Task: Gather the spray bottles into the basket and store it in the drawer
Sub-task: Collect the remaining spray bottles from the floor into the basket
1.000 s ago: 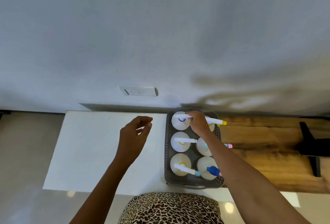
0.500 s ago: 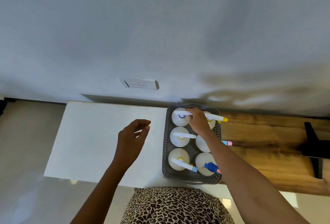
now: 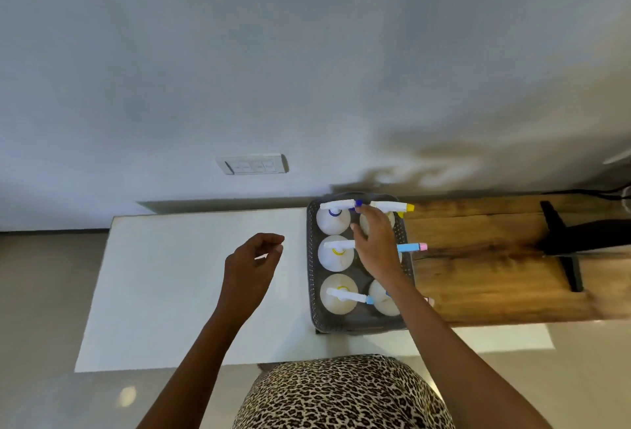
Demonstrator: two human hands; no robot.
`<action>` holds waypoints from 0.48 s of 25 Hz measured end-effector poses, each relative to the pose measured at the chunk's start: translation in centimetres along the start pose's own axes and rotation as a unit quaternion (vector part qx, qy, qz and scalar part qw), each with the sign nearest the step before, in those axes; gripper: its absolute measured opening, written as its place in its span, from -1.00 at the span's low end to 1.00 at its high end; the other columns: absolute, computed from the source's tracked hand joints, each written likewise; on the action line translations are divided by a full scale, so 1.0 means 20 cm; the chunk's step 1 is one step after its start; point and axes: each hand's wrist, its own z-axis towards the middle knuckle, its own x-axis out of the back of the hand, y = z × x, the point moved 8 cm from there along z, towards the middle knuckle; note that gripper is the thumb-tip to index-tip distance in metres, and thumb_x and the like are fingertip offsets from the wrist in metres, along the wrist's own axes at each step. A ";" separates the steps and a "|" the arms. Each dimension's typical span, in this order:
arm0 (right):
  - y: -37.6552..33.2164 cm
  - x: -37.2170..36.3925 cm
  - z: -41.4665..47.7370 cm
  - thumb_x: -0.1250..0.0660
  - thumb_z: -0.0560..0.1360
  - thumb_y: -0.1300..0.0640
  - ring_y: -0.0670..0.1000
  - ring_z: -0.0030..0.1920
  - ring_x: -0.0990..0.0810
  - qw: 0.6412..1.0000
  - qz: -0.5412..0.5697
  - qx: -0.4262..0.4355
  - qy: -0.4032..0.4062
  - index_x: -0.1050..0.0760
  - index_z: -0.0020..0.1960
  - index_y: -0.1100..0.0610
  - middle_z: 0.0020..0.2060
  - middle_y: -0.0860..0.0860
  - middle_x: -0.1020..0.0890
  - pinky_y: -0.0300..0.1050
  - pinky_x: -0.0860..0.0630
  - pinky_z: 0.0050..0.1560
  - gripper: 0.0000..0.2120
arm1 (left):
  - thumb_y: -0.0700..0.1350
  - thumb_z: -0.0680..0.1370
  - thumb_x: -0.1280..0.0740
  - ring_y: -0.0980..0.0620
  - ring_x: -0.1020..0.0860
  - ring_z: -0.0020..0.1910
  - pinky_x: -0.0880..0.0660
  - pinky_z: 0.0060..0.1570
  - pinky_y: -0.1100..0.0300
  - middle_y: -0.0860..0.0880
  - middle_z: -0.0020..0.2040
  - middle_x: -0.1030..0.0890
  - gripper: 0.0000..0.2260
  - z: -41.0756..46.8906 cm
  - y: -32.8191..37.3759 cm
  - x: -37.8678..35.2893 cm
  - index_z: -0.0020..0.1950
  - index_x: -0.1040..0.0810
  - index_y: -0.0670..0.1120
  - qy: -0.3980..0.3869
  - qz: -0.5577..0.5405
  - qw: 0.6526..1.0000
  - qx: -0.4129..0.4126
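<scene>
A grey basket (image 3: 312, 258) stands on the white table (image 3: 177, 285), at its right end. Several white spray bottles stand upright in it in two rows. The back left bottle (image 3: 333, 221) has a dark blue nozzle, and the back right one (image 3: 392, 206) a yellow nozzle. The middle left bottle (image 3: 336, 258) and the front left bottle (image 3: 338, 300) are in plain sight. My right hand (image 3: 377, 244) hovers over the right row with its fingers spread, holding nothing, and hides most of the middle right bottle. My left hand (image 3: 251, 266) hangs over the table left of the basket, loosely curled and empty. No drawer is in view.
A wooden top (image 3: 485, 268) adjoins the table on the right, with a black stand (image 3: 563, 240) on it. A switch plate (image 3: 252, 165) sits on the wall behind. Grey floor lies to the left and below the table.
My right hand has let go of the spray head at the back of the basket and drawn back a little toward me with its fingers spread. My left hand has barely moved.
</scene>
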 end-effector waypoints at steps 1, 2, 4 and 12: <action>0.00 0.03 -0.07 -0.25 0.51 0.28 0.10 0.28 -0.41 1.000 0.010 -0.010 0.026 -0.43 0.23 0.23 0.22 0.15 -0.51 -0.19 -0.29 0.27 -0.71 | -0.19 0.52 -0.30 0.28 -0.54 -0.07 -0.37 -0.23 0.63 0.12 -0.09 -0.62 -0.89 0.01 0.01 -0.01 -0.01 -0.59 -0.04 -0.012 0.004 1.000 -0.010; 0.00 0.07 -0.15 -0.26 0.50 0.28 0.10 0.27 -0.42 0.998 0.020 -0.021 0.053 -0.44 0.21 0.23 0.20 0.15 -0.51 -0.21 -0.29 0.25 -0.72 | -0.19 0.51 -0.30 0.24 -0.55 -0.07 -0.38 -0.22 0.62 0.10 -0.07 -0.62 -0.89 0.01 0.01 -0.03 0.00 -0.59 -0.06 -0.024 0.009 0.999 -0.020; 0.02 0.13 -0.30 -0.26 0.50 0.30 0.11 0.27 -0.42 0.993 0.033 -0.045 0.108 -0.45 0.19 0.24 0.20 0.16 -0.52 -0.18 -0.30 0.26 -0.73 | -0.19 0.51 -0.31 0.17 -0.55 -0.06 -0.37 -0.21 0.62 0.07 -0.05 -0.63 -0.88 0.02 0.03 -0.07 0.01 -0.59 -0.08 -0.056 0.026 0.997 -0.046; 0.28 0.09 -0.89 -0.30 0.46 0.33 0.15 0.32 -0.37 0.903 0.124 -0.279 0.303 -0.36 0.29 0.23 0.29 0.19 -0.42 0.11 -0.33 0.37 -0.59 | -0.05 0.54 -0.26 0.05 -0.53 -0.03 -0.35 -0.10 0.30 -0.01 -0.04 -0.61 -0.80 0.17 0.06 -0.25 0.06 -0.57 -0.11 -0.174 0.117 0.969 -0.128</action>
